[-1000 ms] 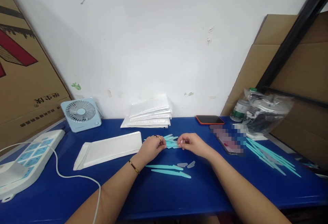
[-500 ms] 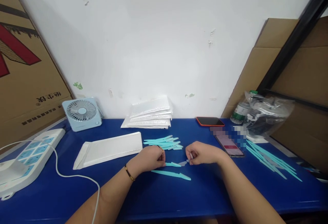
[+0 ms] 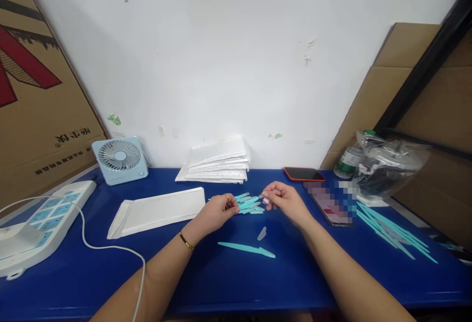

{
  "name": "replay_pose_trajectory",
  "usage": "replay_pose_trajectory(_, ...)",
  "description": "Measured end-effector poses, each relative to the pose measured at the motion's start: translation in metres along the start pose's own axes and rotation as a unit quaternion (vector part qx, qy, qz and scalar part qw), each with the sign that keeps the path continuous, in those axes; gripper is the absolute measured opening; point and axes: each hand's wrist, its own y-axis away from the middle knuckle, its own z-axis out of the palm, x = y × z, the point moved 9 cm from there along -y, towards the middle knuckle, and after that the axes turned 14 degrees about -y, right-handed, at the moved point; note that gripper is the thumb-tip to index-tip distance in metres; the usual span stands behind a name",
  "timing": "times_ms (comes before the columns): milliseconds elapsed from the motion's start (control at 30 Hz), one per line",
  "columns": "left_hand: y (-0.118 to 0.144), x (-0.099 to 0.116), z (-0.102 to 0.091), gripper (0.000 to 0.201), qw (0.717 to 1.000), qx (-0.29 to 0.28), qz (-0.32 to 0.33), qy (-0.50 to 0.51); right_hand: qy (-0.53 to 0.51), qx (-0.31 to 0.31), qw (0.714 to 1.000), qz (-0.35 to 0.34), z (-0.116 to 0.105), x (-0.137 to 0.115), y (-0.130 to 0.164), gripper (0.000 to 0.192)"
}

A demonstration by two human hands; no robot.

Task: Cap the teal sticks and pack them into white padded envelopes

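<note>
Razor (image 3: 250, 203), slim and turquoise, sits in the left hand (image 3: 216, 214), thumb and forefinger closed on its handle just above a pile (image 3: 258, 210) of similar ones. The right hand (image 3: 286, 205) pinches a small clear cap (image 3: 261, 196) between thumb and fingertips, close to the razor's head; whether the two touch cannot be told. A second cap (image 3: 261, 234) lies on the blue table (image 3: 258, 287), near a lone razor (image 3: 245, 248) set closer to the person.

Each razor looks very light and thin, fairly stiff, though probably weakest at the narrow neck. The smooth handle may slip or roll between fingers, so it is best held partway along, clear of the head, where an edge could be sharp. The cap looks slick and easily dropped; its sides probably offer the surest hold.
</note>
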Motion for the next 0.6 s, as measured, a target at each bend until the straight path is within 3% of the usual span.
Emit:
replay_pose_trajectory(167, 0.0, 0.0, 0.0, 0.025, 1.0, -0.007, -0.004, -0.004, 0.012, -0.005, 1.0, -0.028, -0.005, -0.01, 0.002, 0.03)
replay_pose_trajectory(600, 0.0, 0.003, -0.001, 0.025, 1.0, -0.004, 0.002, -0.019, 0.016, -0.106, 0.994, 0.011, 0.024, 0.003, 0.006, 0.03)
